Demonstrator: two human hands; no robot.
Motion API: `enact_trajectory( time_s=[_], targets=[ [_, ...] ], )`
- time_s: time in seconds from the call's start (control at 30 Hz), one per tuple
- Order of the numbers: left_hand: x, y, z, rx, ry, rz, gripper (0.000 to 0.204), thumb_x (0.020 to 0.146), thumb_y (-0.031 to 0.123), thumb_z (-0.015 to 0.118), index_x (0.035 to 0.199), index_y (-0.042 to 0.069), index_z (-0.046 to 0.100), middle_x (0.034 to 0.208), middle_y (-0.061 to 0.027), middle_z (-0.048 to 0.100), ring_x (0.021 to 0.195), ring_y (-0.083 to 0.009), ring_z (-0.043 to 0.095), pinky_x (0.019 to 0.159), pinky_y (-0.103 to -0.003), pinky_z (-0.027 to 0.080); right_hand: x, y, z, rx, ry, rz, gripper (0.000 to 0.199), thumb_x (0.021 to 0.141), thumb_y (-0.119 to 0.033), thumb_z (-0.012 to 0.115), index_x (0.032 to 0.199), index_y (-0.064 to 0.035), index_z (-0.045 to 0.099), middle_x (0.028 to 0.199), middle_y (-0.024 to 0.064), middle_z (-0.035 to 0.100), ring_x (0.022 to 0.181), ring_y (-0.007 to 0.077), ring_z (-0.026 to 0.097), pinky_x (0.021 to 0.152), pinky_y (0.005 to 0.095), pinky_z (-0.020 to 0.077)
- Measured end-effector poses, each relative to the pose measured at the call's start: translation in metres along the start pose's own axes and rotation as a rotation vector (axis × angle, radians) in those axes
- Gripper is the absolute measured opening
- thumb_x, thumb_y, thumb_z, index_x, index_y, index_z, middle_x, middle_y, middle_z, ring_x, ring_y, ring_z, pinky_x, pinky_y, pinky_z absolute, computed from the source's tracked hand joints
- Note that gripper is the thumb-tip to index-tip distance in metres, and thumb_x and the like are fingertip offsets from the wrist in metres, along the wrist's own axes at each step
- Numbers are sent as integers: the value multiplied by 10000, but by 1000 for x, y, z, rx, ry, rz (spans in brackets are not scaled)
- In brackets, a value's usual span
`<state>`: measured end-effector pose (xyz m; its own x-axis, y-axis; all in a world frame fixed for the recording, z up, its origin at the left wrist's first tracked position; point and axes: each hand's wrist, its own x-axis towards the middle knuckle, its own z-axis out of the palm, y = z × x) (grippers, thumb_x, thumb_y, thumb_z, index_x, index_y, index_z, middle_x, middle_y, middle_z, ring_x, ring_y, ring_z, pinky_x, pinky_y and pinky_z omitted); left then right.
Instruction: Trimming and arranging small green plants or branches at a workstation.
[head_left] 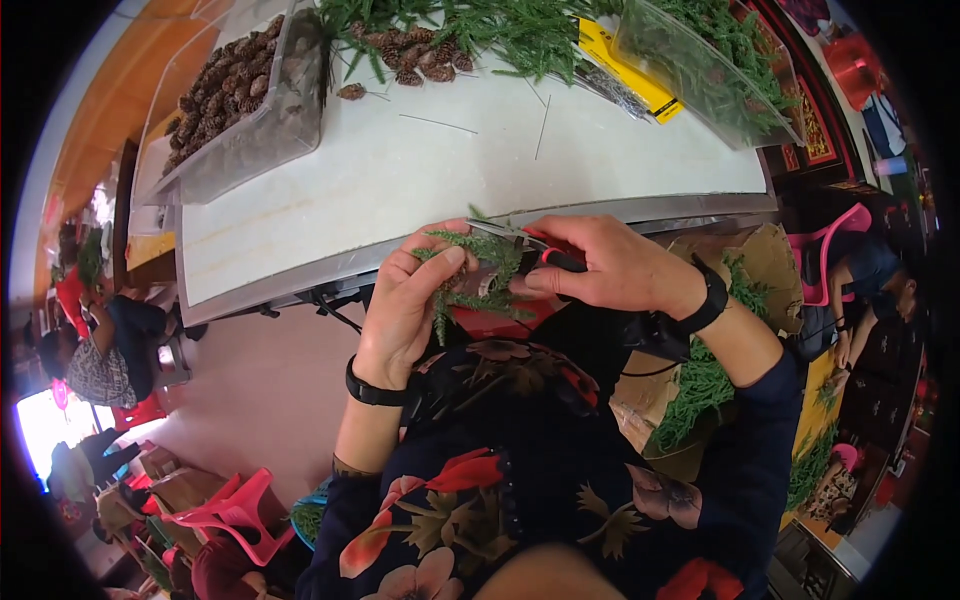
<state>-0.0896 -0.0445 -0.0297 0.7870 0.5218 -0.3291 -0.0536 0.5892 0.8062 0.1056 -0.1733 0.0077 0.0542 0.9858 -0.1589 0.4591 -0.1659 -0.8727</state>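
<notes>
At the table's near edge, my left hand (413, 290) pinches a small sprig of green artificial pine (470, 262) between thumb and fingers. My right hand (615, 262) is wrapped round a pair of scissors (548, 248) with red and black handles. Their silver blades reach left across the top of the sprig, close to my left fingertips. Whether the blades touch the sprig is hard to tell. Part of the sprig's stem is hidden by my fingers.
On the white table (380, 180) stand a clear bin of pine cones (225, 95) and a clear bin of greenery (715, 75). Loose cones (425, 55), thin wires (438, 124) and a yellow package (630, 70) lie between. A cardboard box (640, 400) with greenery is at my right; other people sit around.
</notes>
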Motion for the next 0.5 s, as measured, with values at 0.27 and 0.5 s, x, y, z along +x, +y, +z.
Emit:
enact_trajectory(
  time_s=[0.27, 0.5],
  targets=[
    [-1, 3, -8, -303, -207, -146, 416, 924, 158, 564, 1261, -71, 486, 815, -66, 590, 696, -115, 487, 681, -235, 419, 3, -8, -9, -143, -93, -87, 420, 802, -282, 703, 1064, 26, 591, 937, 204, 644, 857, 364, 613, 754, 383, 483],
    [-3, 2, -12, -329, -235, -190, 471, 909, 188, 592, 1272, -84, 463, 817, -79, 583, 690, -125, 489, 673, -221, 413, 6, 3, -4, -136, -131, -139, 395, 800, -260, 702, 1063, 15, 594, 913, 206, 640, 822, 378, 603, 736, 388, 480]
  ],
)
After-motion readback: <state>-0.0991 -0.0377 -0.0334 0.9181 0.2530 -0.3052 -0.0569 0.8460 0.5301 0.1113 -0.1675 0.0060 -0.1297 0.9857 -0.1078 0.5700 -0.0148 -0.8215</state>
